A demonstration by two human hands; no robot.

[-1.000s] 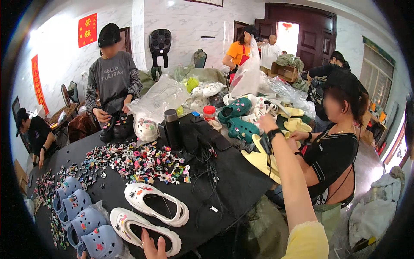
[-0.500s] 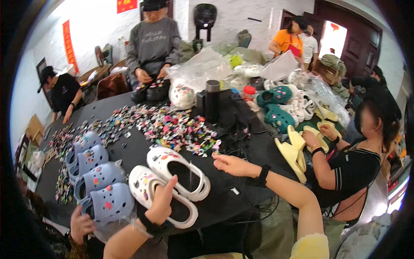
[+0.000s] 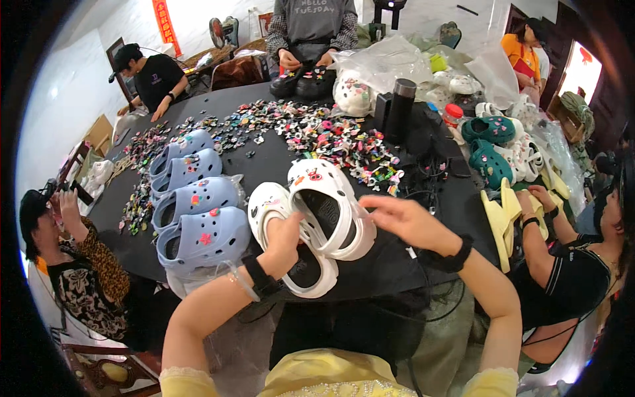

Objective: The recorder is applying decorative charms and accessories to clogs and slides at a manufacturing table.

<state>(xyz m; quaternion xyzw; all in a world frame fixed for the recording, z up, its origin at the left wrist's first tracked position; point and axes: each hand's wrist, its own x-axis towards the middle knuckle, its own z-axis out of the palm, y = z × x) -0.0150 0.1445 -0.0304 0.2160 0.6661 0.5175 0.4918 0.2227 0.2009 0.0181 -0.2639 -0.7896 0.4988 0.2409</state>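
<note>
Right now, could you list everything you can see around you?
Table: one, black, centre
White clogs: two, table's near edge
Blue clogs: four, left of the white clogs
Charms: countless, multicoloured, mid-table
Black clogs: two, far edge
Flask: one, black, right of the charms
Jar: one, red-lidded, beyond the flask
Green clogs: two, right
Slippers: several, yellow, right edge
Fan: one, dark, back left
Co-workers: at least six, mixed clothing, around
Left hand: one, bare, gripping the left white clog
Right hand: one, bare, beside the right white clog
</note>
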